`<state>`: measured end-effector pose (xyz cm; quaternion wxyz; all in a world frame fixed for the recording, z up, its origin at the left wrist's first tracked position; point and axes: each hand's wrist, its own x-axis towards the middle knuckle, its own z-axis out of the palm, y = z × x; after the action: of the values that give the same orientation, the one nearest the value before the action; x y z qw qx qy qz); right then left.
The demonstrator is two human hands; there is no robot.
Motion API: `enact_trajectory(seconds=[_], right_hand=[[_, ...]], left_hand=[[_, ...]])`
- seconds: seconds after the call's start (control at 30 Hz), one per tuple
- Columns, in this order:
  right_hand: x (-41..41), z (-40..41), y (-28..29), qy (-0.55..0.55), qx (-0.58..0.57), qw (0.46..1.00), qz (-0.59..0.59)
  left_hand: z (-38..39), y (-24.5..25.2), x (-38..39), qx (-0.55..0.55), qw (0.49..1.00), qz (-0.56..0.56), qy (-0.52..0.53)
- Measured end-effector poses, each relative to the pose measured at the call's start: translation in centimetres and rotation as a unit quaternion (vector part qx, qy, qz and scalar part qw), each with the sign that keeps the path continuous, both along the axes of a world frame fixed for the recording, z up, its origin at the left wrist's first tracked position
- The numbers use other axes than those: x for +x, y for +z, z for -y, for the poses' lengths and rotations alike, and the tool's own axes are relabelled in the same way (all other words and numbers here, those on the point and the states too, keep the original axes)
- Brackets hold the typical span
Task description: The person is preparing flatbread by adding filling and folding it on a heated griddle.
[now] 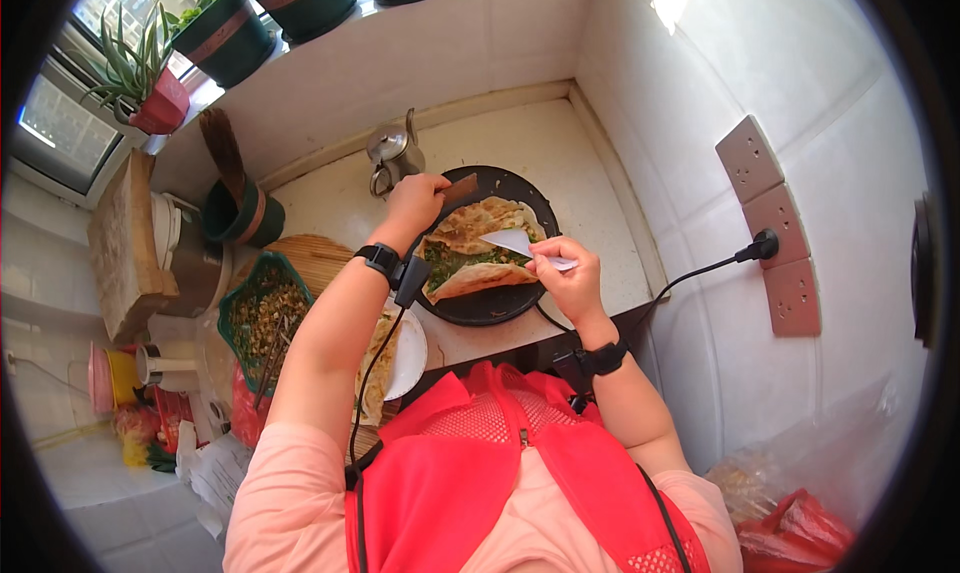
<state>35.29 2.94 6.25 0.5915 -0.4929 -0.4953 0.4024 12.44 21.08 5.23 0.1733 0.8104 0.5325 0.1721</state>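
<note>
A stuffed flatbread (pixel 480 224) with chopped green filling lies on a round black griddle (pixel 499 314). Its filling shows in a gap between a folded upper part and a folded lower part. My left hand (pixel 415 205) grips a flat brown wooden tool (pixel 460 189) over the griddle's upper left rim. In my right hand (pixel 568 276) is a white pointed scraper (pixel 510 240), its tip over the filling. A white plate (pixel 409 351) with more flatbread (pixel 379 359) stands partly behind my left forearm.
A green basin of chopped filling (pixel 262 303) with chopsticks sits at left on a round woven mat (pixel 315 254). A metal pot with a spout (pixel 394 153) stands behind the griddle. A black cord (pixel 694 273) runs to the wall socket (pixel 776 224) at right.
</note>
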Motion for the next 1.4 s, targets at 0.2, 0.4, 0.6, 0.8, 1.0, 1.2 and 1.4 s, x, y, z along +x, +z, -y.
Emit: enact_trajectory(seconds=[0.2, 0.4, 0.6, 0.8, 1.0, 1.2, 1.4], right_hand=[[0.1, 1.7, -0.7, -0.015, 0.019, 0.999, 0.038], [0.2, 2.4, -1.4, -0.013, 0.015, 1.000, 0.001], [0.5, 2.7, -2.4, -0.011, 0.025, 0.999, -0.025], [2.8, 3.1, -1.0, -0.093, -0.038, 0.961, -0.257], [2.8, 2.4, -0.1, -0.150, -0.012, 0.942, -0.300], [0.6, 0.7, -0.4, -0.085, -0.011, 0.977, -0.193], [0.5, 1.7, -2.4, -0.076, -0.017, 0.991, -0.109]], left_hand=[[0.1, 0.3, 0.9, -0.064, 0.997, -0.008, -0.038], [2.4, 2.3, 0.6, -0.050, 0.993, 0.008, -0.106], [6.5, 1.2, 0.4, 0.095, 0.977, -0.036, -0.187], [8.1, 0.1, -0.1, 0.190, 0.953, -0.075, -0.225], [8.4, -0.5, -0.3, 0.217, 0.937, -0.093, -0.258], [8.8, -0.4, -0.3, 0.222, 0.925, -0.160, -0.262], [7.1, 2.8, -2.4, 0.263, 0.952, 0.020, -0.154]])
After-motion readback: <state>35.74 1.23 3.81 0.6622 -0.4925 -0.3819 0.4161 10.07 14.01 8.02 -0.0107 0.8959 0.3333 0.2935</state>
